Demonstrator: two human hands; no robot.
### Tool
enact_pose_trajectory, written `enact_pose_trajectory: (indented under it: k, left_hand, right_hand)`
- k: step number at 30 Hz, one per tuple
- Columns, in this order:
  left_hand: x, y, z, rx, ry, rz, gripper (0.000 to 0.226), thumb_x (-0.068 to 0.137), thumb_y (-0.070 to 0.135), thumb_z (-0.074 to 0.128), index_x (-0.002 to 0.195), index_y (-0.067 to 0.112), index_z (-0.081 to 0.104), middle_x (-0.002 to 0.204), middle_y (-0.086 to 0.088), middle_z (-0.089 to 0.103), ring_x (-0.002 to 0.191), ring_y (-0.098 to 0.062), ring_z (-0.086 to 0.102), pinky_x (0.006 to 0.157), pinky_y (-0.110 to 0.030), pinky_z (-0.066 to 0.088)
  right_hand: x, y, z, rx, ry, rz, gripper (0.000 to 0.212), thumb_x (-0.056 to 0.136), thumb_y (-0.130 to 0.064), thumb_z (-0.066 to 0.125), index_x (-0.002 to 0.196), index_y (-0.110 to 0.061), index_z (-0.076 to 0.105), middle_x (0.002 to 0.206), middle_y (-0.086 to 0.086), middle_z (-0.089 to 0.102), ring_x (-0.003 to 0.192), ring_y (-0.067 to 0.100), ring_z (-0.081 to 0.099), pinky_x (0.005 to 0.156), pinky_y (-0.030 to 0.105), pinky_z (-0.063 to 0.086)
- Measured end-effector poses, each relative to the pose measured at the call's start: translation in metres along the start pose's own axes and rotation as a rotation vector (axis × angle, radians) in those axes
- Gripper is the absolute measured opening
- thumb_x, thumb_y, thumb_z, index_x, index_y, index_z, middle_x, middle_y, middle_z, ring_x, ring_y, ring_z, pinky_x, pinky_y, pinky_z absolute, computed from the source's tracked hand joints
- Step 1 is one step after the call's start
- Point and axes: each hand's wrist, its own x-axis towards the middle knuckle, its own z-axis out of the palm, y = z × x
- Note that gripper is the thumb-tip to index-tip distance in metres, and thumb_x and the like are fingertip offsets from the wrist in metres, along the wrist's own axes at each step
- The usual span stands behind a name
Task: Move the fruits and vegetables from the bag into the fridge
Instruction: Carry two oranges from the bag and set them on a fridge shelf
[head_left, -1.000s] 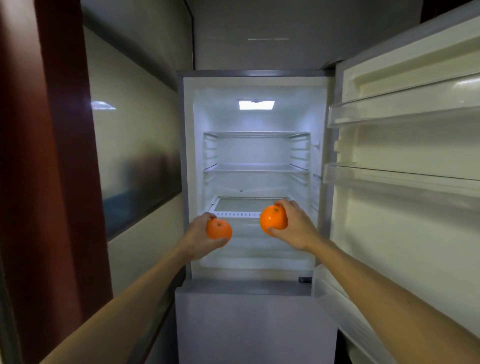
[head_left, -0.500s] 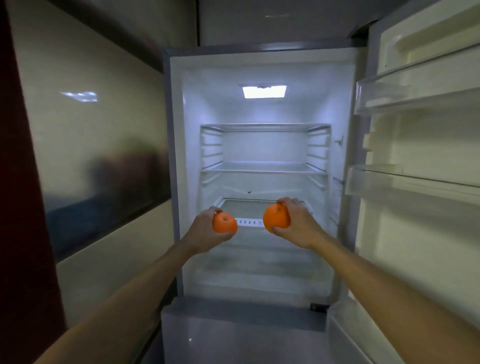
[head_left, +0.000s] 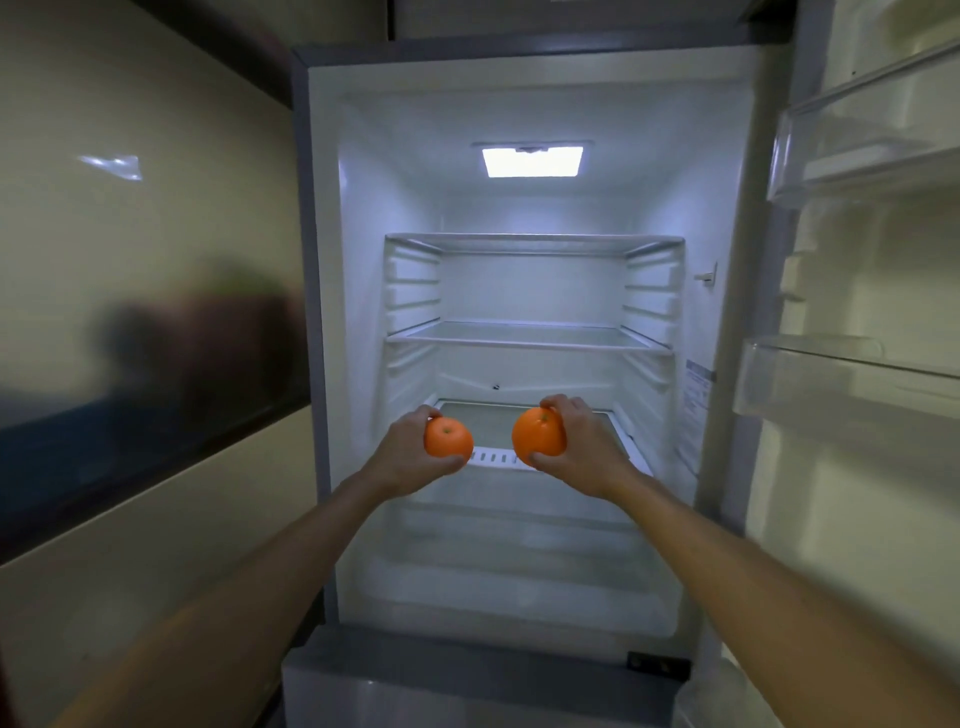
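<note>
The fridge (head_left: 374, 208) stands open, and its door (head_left: 857, 545) is swung out to the right. The lamp (head_left: 532, 162) in the ceiling of the fridge is lit. Inside there are two glass shelves, the upper shelf (head_left: 535, 241) and the middle shelf (head_left: 530, 340), and below them a flat cover (head_left: 488, 421) with a white slotted front edge. On the door hang two clear bins, an upper bin (head_left: 872, 156) and a lower bin (head_left: 841, 384).

Both arms are stretched forward, in front of the lower part of the open fridge. The left hand (head_left: 402, 457) grips the left orange (head_left: 449, 437), with the thumb under the fruit and the fingers curled over its top. The right hand (head_left: 582, 447) grips the right orange (head_left: 537, 434) in the same way, the thumb below and the fingers on top. The two oranges are near each other but apart. They are held in the air in front of the slotted edge of the cover and touch no shelf.
</note>
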Motion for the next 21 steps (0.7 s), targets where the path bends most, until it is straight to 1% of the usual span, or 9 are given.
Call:
enact_pose_trajectory:
  k: [2,6,8,11,12,15,18,19,21]
  left_hand:
    - [0.012,-0.003,0.005,-0.003,0.007,0.002,0.078,0.060,0.043,0.082,0.125,0.014,0.049,0.119,-0.007,0.057,0.097,-0.019,0.055,0.081,-0.028,0.044]
    - [0.041,-0.011,0.015,-0.015,0.004,-0.004,0.077,0.056,0.046,0.076,0.122,0.014,0.051,0.116,-0.008,0.059,0.095,-0.018,0.056,0.079,-0.026,0.044]
    - [0.056,-0.017,0.022,-0.015,-0.012,-0.004,0.078,0.059,0.044,0.079,0.125,0.015,0.050,0.119,-0.008,0.057,0.096,-0.017,0.054,0.079,-0.026,0.044]
    - [0.078,-0.025,0.035,-0.008,-0.029,-0.007,0.070,0.067,0.036,0.082,0.125,0.016,0.049,0.121,-0.007,0.057,0.098,-0.017,0.053,0.081,-0.028,0.045]
    - [0.085,-0.027,0.038,-0.013,-0.032,-0.013,0.069,0.065,0.038,0.082,0.123,0.016,0.051,0.119,-0.007,0.058,0.098,-0.018,0.055,0.082,-0.030,0.046]
    - [0.104,-0.032,0.049,-0.029,-0.026,-0.023,0.073,0.054,0.053,0.076,0.115,0.018,0.056,0.111,-0.005,0.063,0.097,-0.021,0.060,0.084,-0.032,0.049]
    - [0.125,-0.038,0.063,-0.031,-0.043,-0.014,0.066,0.060,0.041,0.083,0.114,0.013,0.056,0.111,-0.008,0.064,0.097,-0.023,0.061,0.080,-0.028,0.045]
    - [0.131,-0.039,0.067,-0.039,-0.051,-0.010,0.067,0.059,0.043,0.081,0.113,0.012,0.057,0.109,-0.008,0.064,0.095,-0.023,0.061,0.078,-0.027,0.044]
    - [0.143,-0.044,0.075,-0.061,-0.062,-0.010,0.076,0.048,0.056,0.070,0.109,0.013,0.057,0.103,-0.006,0.064,0.091,-0.022,0.061,0.077,-0.030,0.047]
  right_hand:
    - [0.011,0.005,0.005,0.016,-0.004,0.004,0.075,0.073,-0.033,0.080,0.135,-0.021,0.040,0.131,0.005,0.045,0.114,0.025,0.050,0.087,0.028,0.043]
    - [0.034,0.017,0.015,0.022,0.005,0.011,0.075,0.074,-0.032,0.080,0.136,-0.020,0.040,0.132,0.006,0.044,0.115,0.025,0.050,0.089,0.029,0.044]
    - [0.045,0.024,0.019,0.010,0.006,0.025,0.075,0.074,-0.033,0.079,0.136,-0.020,0.039,0.133,0.006,0.044,0.117,0.026,0.050,0.090,0.032,0.045]
    - [0.062,0.035,0.026,-0.004,-0.001,0.068,0.077,0.075,-0.036,0.078,0.137,-0.021,0.037,0.135,0.006,0.042,0.117,0.027,0.050,0.090,0.032,0.045]
    - [0.067,0.039,0.029,0.001,0.004,0.086,0.076,0.075,-0.037,0.078,0.137,-0.021,0.037,0.135,0.006,0.042,0.116,0.026,0.050,0.089,0.031,0.044]
    - [0.082,0.049,0.036,0.020,0.034,0.135,0.074,0.074,-0.036,0.079,0.135,-0.019,0.041,0.132,0.007,0.044,0.113,0.025,0.052,0.085,0.027,0.039]
    - [0.098,0.061,0.046,0.006,0.053,0.168,0.071,0.073,-0.032,0.079,0.133,-0.016,0.045,0.130,0.010,0.049,0.113,0.026,0.053,0.085,0.026,0.038]
    - [0.102,0.065,0.050,0.002,0.058,0.173,0.070,0.074,-0.032,0.079,0.132,-0.015,0.045,0.129,0.011,0.050,0.113,0.027,0.053,0.086,0.028,0.040]
    - [0.110,0.074,0.056,0.013,0.056,0.178,0.068,0.075,-0.031,0.078,0.131,-0.014,0.045,0.128,0.013,0.052,0.111,0.028,0.053,0.088,0.033,0.044]
